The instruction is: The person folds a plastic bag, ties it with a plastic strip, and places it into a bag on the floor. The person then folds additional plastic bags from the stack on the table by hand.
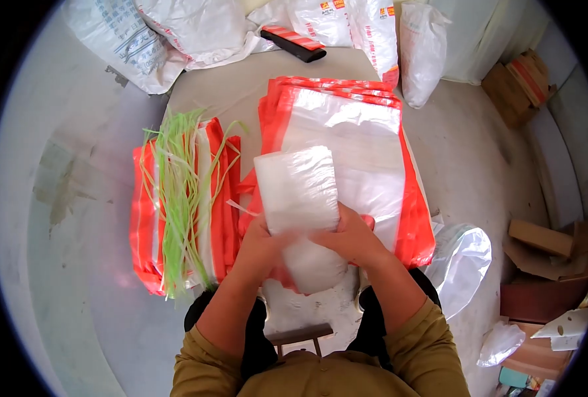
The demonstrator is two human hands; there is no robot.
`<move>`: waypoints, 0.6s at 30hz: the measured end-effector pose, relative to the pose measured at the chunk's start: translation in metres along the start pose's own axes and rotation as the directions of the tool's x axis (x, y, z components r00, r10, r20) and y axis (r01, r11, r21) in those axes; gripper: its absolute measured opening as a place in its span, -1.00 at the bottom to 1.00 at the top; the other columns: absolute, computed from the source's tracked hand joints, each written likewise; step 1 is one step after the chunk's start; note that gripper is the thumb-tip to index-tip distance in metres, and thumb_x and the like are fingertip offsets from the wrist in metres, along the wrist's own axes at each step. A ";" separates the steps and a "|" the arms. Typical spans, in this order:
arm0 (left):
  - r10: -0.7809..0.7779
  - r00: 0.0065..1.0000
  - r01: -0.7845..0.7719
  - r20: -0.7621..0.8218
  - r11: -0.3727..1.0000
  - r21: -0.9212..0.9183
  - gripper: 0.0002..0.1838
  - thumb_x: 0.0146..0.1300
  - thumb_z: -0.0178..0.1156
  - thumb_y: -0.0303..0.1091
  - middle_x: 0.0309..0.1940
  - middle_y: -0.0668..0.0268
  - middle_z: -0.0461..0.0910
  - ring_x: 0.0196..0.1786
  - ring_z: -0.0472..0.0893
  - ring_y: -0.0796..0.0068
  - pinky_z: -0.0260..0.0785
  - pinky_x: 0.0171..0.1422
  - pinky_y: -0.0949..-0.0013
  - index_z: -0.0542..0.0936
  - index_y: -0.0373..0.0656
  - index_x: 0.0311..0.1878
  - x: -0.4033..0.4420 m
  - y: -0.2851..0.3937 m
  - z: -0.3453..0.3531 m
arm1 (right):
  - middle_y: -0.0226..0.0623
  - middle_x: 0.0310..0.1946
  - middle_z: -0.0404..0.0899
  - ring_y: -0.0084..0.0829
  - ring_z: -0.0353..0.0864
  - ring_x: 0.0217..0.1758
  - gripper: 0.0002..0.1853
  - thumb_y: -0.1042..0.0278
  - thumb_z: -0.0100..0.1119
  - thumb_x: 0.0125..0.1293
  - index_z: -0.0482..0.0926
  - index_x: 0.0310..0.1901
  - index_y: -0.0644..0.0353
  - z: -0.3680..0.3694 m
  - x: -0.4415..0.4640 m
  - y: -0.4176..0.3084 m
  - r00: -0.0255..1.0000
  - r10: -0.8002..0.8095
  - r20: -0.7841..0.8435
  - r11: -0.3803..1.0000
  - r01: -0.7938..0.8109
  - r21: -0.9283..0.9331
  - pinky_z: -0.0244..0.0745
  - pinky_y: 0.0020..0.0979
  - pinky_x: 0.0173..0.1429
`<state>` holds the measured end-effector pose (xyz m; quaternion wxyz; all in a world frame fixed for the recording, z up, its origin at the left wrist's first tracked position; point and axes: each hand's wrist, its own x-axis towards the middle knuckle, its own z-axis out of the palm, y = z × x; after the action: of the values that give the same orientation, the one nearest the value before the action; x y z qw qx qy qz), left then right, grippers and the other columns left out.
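- Holding a pale plastic bundle with both hands, right above the near part of the bench, kinda tilted, lower end toward the lap.
- Gripping the left side with the left hand; can't make out all the fingertips, bit blurry.
- Clasping the right side with the right hand, thumb laid over the top.
- Just beneath and beyond: a fanned pile of red-edged clear bags, spread along the bench's right edge.
- Over by the left edge: a folded red-and-white stack, loose green strips draped on top.
- At the far edge: a black roll with red-and-white stripes, near some printed white sacks.
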<state>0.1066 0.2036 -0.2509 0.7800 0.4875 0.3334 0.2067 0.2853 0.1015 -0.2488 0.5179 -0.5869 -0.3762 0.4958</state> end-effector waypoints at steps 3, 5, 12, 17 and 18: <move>0.057 0.998 -0.062 -0.035 0.985 -0.163 -0.61 0.31 0.29 -0.54 0.05 0.20 0.71 0.02 0.71 0.40 0.58 0.12 0.31 0.60 -0.29 0.22 0.004 0.003 0.007 | -0.12 -0.01 0.70 -0.33 0.67 0.08 -0.48 0.24 0.32 0.37 0.52 0.28 0.30 -0.011 -0.004 -0.008 1.000 -0.002 0.018 0.990 0.004 -0.140 0.55 -0.27 0.17; 0.081 0.995 -0.092 -0.060 0.972 -0.214 -0.61 0.31 0.30 -0.54 0.04 0.20 0.72 0.01 0.71 0.37 0.59 0.13 0.30 0.59 -0.31 0.21 0.009 0.005 0.008 | -0.15 -0.06 0.70 -0.30 0.67 0.00 -0.58 0.24 0.29 0.39 0.59 0.18 0.30 -0.033 -0.005 -0.003 0.999 0.027 0.018 0.967 -0.022 -0.253 0.55 -0.27 0.12; 0.015 0.994 -0.022 -0.110 0.998 -0.058 -0.60 0.30 0.32 -0.50 0.02 0.14 0.72 0.00 0.72 0.34 0.58 0.14 0.28 0.60 -0.35 0.20 0.040 -0.003 -0.004 | -0.28 0.11 0.66 -0.23 0.52 0.10 -0.88 0.37 0.34 0.32 0.73 -0.26 0.25 -0.074 -0.023 -0.032 0.995 -0.077 -0.070 0.804 0.021 -0.594 0.50 -0.30 0.06; 0.043 0.997 -0.034 -0.058 0.990 0.134 -0.57 0.28 0.36 -0.42 0.00 0.14 0.73 -0.02 0.73 0.34 0.58 0.10 0.28 0.60 -0.36 0.19 0.050 -0.010 -0.007 | -0.33 0.22 0.60 -0.24 0.31 0.42 -0.93 0.40 0.38 0.28 0.74 -0.29 0.20 -0.063 -0.023 -0.027 0.896 -0.443 0.031 0.646 0.343 -0.682 0.48 -0.27 0.25; 0.049 0.996 -0.038 -0.069 0.986 0.163 -0.56 0.27 0.38 -0.39 -0.01 0.13 0.74 -0.03 0.73 0.32 0.58 0.09 0.28 0.61 -0.36 0.18 0.051 -0.010 -0.005 | -0.33 0.23 0.59 -0.23 0.30 0.45 -0.93 0.41 0.39 0.28 0.74 -0.29 0.20 -0.058 -0.021 -0.026 0.882 -0.469 0.042 0.631 0.369 -0.682 0.46 -0.27 0.29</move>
<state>0.1383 0.2347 -0.2775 0.7208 0.5483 0.3663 0.2137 0.3387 0.0731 -0.2211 0.3962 -0.6624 -0.6181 0.1493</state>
